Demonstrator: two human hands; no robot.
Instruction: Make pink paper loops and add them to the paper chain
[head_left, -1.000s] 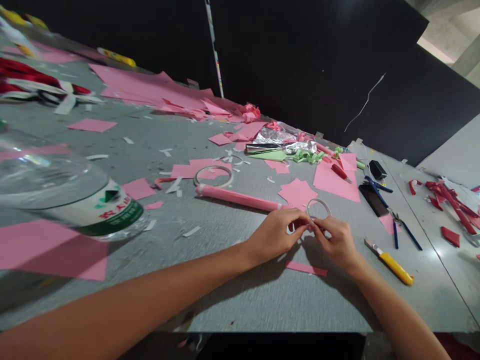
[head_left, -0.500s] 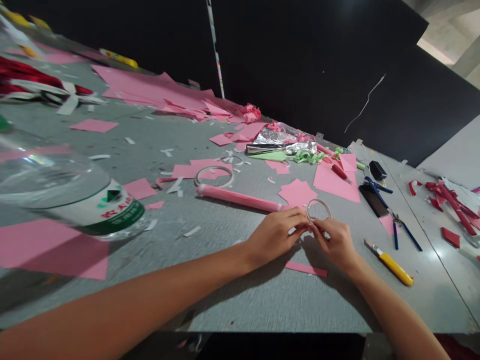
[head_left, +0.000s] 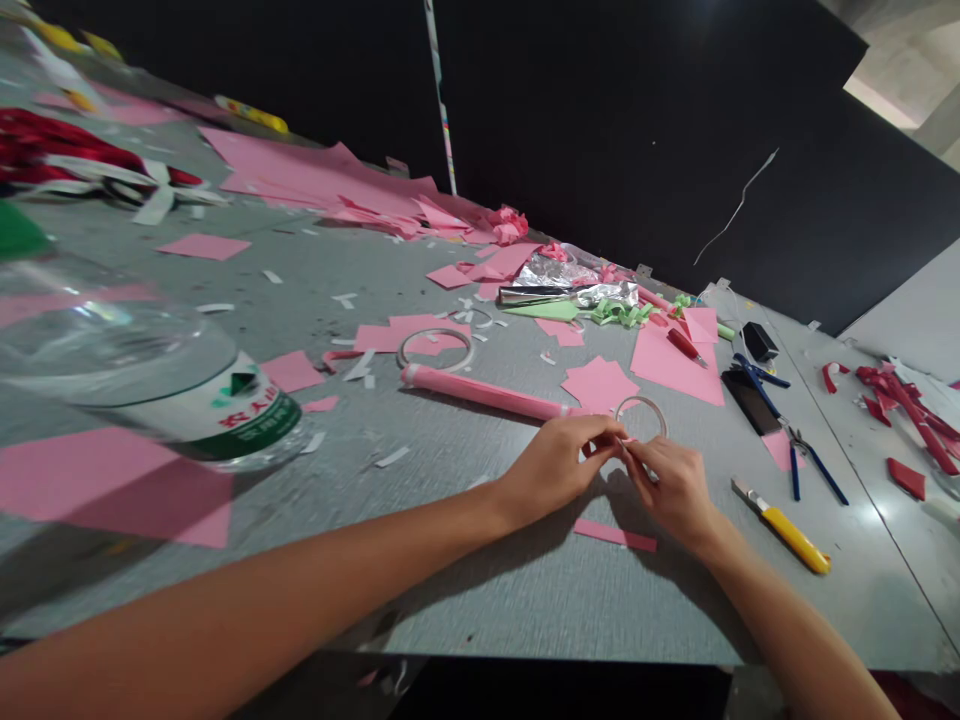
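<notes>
My left hand (head_left: 566, 455) and my right hand (head_left: 671, 490) meet fingertip to fingertip just above the table. Both are closed in a pinch on a small pink piece of paper (head_left: 629, 440), mostly covered by the fingers. Right behind my right hand is a tape roll (head_left: 658, 408), partly hidden by it. A rolled pink paper tube (head_left: 480, 390) lies beyond my left hand, with a second tape roll (head_left: 405, 350) at its far left end. Nearer to me lies a flat pink paper strip (head_left: 615, 535).
To the right are a yellow utility knife (head_left: 795, 540), blue-handled pliers (head_left: 799, 450) and a phone (head_left: 750, 400). A large plastic bottle (head_left: 172, 380) leans in at left. Pink sheets (head_left: 300, 175), foil (head_left: 555, 272) and green scraps (head_left: 619, 312) lie toward the black wall.
The tape roll by my right hand has tipped lower and farther back. My fingertips have shifted slightly, staying pinched together. The view has moved a little to the left.
</notes>
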